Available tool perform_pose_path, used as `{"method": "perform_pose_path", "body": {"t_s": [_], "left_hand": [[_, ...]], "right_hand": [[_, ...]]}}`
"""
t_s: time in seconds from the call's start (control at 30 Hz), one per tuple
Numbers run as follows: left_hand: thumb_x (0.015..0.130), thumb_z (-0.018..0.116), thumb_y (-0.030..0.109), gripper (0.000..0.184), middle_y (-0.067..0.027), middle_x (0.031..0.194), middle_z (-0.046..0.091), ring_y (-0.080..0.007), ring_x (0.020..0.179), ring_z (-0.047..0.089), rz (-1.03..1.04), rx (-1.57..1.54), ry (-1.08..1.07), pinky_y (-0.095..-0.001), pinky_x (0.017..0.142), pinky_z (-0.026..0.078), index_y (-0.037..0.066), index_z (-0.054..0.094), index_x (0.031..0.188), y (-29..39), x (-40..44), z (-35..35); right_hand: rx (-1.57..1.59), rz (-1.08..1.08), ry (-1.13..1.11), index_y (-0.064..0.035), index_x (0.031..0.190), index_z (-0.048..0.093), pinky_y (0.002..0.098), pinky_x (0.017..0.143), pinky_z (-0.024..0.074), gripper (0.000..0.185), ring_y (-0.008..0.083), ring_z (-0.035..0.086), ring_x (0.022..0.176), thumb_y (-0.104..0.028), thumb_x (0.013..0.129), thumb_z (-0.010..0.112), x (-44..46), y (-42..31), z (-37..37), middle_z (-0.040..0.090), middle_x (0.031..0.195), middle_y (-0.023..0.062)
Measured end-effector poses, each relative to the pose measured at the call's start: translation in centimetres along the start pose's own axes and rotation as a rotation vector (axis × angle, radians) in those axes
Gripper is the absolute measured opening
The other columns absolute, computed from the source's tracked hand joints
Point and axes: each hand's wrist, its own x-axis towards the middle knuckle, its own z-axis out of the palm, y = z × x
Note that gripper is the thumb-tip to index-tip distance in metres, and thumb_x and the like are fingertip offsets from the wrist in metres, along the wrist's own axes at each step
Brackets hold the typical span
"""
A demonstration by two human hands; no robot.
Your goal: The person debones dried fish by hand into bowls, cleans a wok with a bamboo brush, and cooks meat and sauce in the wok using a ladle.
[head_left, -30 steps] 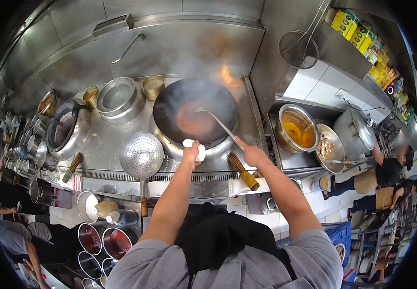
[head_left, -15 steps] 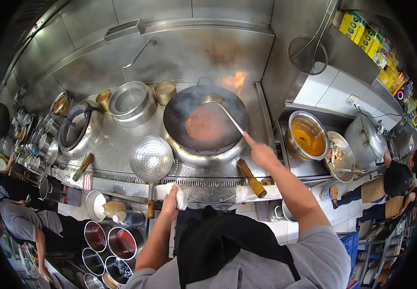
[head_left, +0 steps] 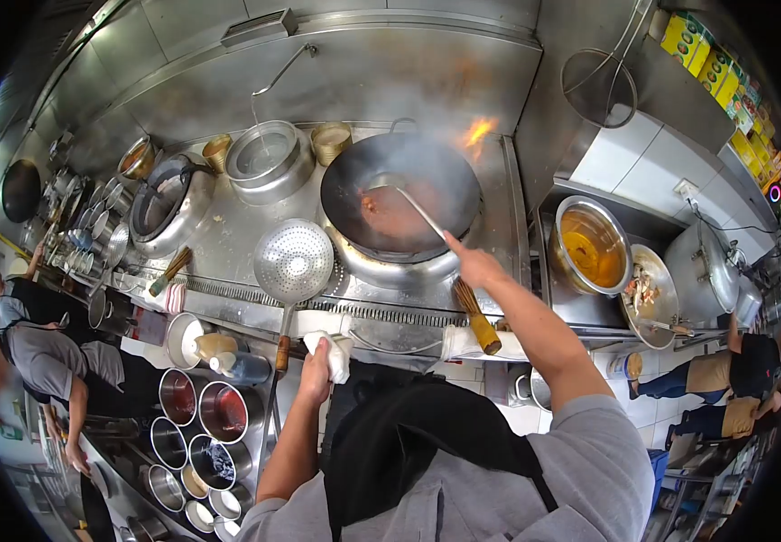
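Note:
My right hand (head_left: 479, 266) is closed around the handle of a long ladle (head_left: 424, 215). The ladle's bowl dips into reddish, steaming sauce (head_left: 399, 217) inside a black wok (head_left: 341, 217). Steam partly hides the ladle's bowl and the wok's far side. The wok rests on a round metal burner ring (head_left: 381, 257). Down by the stove's front edge, my left hand (head_left: 316, 369) grips a folded white cloth (head_left: 340, 358). Just left of that hand, a perforated strainer (head_left: 294, 260) lies with its wooden handle sticking out over the edge.
Flame (head_left: 479, 132) rises behind the wok. Bamboo brushes (head_left: 476, 321) lie at the front ledge. To the right are a bowl of orange liquid (head_left: 594, 257) and a pan of scraps (head_left: 648, 307). Pots of sauces (head_left: 224, 411) stand lower left, near a co-worker (head_left: 65, 361).
The ladle's bowl has moved from near the wok's far side down into the red sauce. The flame behind is brighter. The camera view has shifted a little; the left hand still holds the cloth.

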Motion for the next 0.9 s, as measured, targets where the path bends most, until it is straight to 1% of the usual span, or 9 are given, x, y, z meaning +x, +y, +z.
{"method": "perform_pose_path", "body": {"t_s": [0.17,0.23,0.4,0.53,0.6,0.73,0.8,0.83,0.9], "left_hand": [[0.102,0.048,0.038,0.044,-0.0082,0.097,0.066,-0.0163,0.081,0.064,0.065,0.026,-0.015,-0.0324,0.071,0.052,-0.002,0.057,0.117,0.0,-1.7,1.2],[0.102,0.048,0.038,0.044,-0.0081,0.098,0.066,-0.0162,0.082,0.064,0.050,0.021,0.004,-0.0324,0.072,0.052,-0.002,0.056,0.117,-0.4,-1.5,1.2],[0.098,0.055,0.040,0.049,-0.0104,0.107,0.064,-0.0206,0.090,0.065,-0.042,0.098,0.059,-0.0355,0.078,0.052,-0.003,0.054,0.120,-1.0,-2.0,2.4],[0.099,0.055,0.039,0.048,-0.0117,0.108,0.064,-0.0208,0.092,0.064,0.013,0.040,-0.057,-0.0350,0.077,0.052,-0.004,0.054,0.120,-1.4,-0.8,2.6],[0.099,0.054,0.040,0.050,-0.0121,0.109,0.064,-0.0213,0.095,0.064,-0.015,0.040,-0.078,-0.0353,0.080,0.052,-0.005,0.054,0.122,-1.1,-0.2,3.3],[0.099,0.053,0.041,0.055,-0.0148,0.115,0.063,-0.0238,0.100,0.063,-0.076,0.059,-0.106,-0.0377,0.085,0.051,-0.006,0.050,0.127,-2.0,1.8,3.6],[0.099,0.052,0.042,0.058,-0.0160,0.119,0.061,-0.0255,0.104,0.063,-0.074,0.102,0.002,-0.0395,0.088,0.051,-0.007,0.046,0.131,-1.5,2.5,4.8],[0.093,0.061,0.048,0.087,-0.0245,0.139,0.045,-0.0295,0.125,0.051,-0.108,0.066,-0.082,-0.0399,0.103,0.042,-0.015,0.025,0.141,-0.6,2.4,5.0],[0.093,0.061,0.047,0.085,-0.0239,0.138,0.046,-0.0295,0.124,0.052,-0.106,0.041,-0.110,-0.0401,0.103,0.042,-0.014,0.027,0.140,-0.7,4.0,5.2]], "right_hand": [[0.123,-0.063,0.037,-0.0348,0.155,0.008,0.0499,0.092,0.0486,0.089,0.0414,0.061,0.109,0.000,0.083,0.046,-3.4,0.3,-3.2,0.061,0.119,0.0295],[0.085,0.027,-0.001,-0.0349,0.155,0.009,0.0492,0.091,0.0494,0.090,0.0419,0.062,0.106,0.001,0.081,0.046,-5.0,-0.5,-3.0,0.062,0.115,0.0296],[-0.013,-0.054,-0.052,-0.0351,0.155,0.009,0.0493,0.087,0.0503,0.091,0.0425,0.064,0.100,0.002,0.081,0.047,-2.5,2.9,-1.4,0.064,0.107,0.0294],[0.053,-0.129,0.066,-0.0357,0.155,0.010,0.0506,0.084,0.0508,0.090,0.0422,0.065,0.097,0.001,0.081,0.047,-5.5,2.7,-2.9,0.065,0.107,0.0285],[-0.009,-0.019,-0.013,-0.0362,0.155,0.011,0.0504,0.084,0.0512,0.088,0.0411,0.066,0.095,-0.001,0.082,0.047,-6.6,1.9,-2.4,0.066,0.107,0.0269],[-0.086,-0.072,-0.056,-0.0371,0.155,0.011,0.0501,0.085,0.0510,0.088,0.0403,0.066,0.096,0.000,0.082,0.046,-4.3,3.4,-2.4,0.066,0.107,0.0266],[-0.035,-0.083,-0.061,-0.0378,0.154,0.011,0.0500,0.085,0.0507,0.088,0.0407,0.066,0.096,0.000,0.082,0.045,-4.3,3.5,-3.4,0.065,0.108,0.0274],[-0.032,-0.112,-0.008,-0.0385,0.154,0.011,0.0496,0.086,0.0505,0.088,0.0408,0.066,0.097,0.000,0.082,0.045,-4.9,3.3,-3.3,0.065,0.108,0.0278],[-0.034,-0.137,0.050,-0.0391,0.154,0.011,0.0491,0.086,0.0504,0.088,0.0410,0.065,0.097,0.000,0.083,0.044,-6.6,2.6,-3.4,0.065,0.108,0.0282]]}}
